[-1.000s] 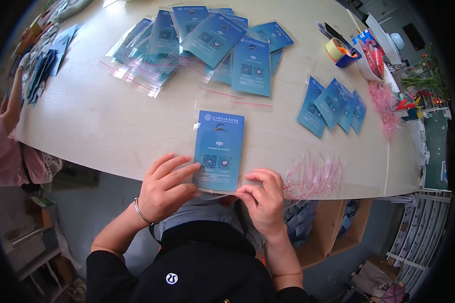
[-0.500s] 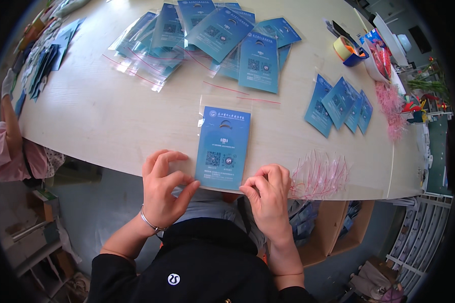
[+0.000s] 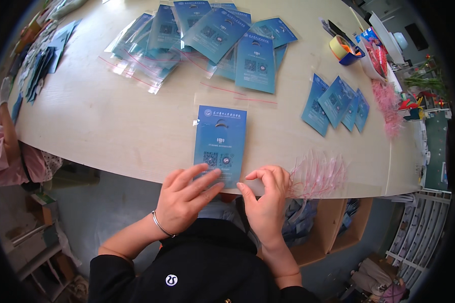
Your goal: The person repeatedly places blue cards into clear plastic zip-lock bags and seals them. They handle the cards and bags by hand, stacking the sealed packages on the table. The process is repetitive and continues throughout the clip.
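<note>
A blue card in a clear zip bag lies flat in front of me at the table's near edge, with two square codes printed on it. My left hand reaches over the lower left part of the card, its fingers stretched out and slightly spread. Whether those fingertips press on the bag or hover just above it, I cannot tell. Beside the lower right corner is my right hand, thumb and forefinger apart, the thumb tip close to the corner. Nothing shows between its fingers.
Bagged blue cards are heaped at the far side. Several more cards lie to the right, beyond clear bags with red strips. Yellow tape sits at the far right. Another person's arm is at left; cardboard boxes stand below.
My left hand has moved right, from the card's lower left corner to over its lower part, and its fingers have straightened. The right thumb and forefinger have spread apart at the corner.
</note>
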Available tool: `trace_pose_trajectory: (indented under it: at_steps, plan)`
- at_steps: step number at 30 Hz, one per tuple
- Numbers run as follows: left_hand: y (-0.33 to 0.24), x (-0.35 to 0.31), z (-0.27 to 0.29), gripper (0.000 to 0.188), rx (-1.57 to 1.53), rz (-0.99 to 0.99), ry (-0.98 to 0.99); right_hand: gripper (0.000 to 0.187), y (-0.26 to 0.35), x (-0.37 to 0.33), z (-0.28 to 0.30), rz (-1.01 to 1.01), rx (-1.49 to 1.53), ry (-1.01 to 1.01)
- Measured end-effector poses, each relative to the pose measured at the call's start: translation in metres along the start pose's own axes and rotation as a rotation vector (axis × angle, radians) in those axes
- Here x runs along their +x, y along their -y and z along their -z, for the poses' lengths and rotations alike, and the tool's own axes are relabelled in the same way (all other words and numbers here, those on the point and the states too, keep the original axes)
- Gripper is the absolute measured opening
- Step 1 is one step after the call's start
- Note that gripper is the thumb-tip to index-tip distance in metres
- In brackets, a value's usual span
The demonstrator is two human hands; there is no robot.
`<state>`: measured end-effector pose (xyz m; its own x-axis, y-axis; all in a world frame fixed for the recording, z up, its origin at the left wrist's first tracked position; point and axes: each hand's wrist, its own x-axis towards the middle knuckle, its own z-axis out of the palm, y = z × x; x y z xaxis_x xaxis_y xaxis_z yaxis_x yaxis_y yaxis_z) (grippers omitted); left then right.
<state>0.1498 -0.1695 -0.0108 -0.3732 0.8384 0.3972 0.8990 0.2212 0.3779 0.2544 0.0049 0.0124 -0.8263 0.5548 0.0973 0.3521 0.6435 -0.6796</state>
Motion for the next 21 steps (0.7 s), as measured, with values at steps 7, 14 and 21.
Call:
trace_pose_trajectory:
  at_steps: [7,14,21]
  plan:
    - [-0.003,-0.002,-0.012,0.039,0.004,-0.015,0.034,0.025,-0.015,-0.02,-0.03,0.554,-0.197,-0.122]
    - [0.01,-0.027,0.009,0.064,0.286,-0.023,0.243,0.037,-0.008,-0.021,-0.009,0.55,-0.34,0.043]
    - [0.06,0.08,0.021,0.05,0.317,-0.209,0.097,0.041,-0.04,-0.001,0.023,0.5,-0.36,0.02]
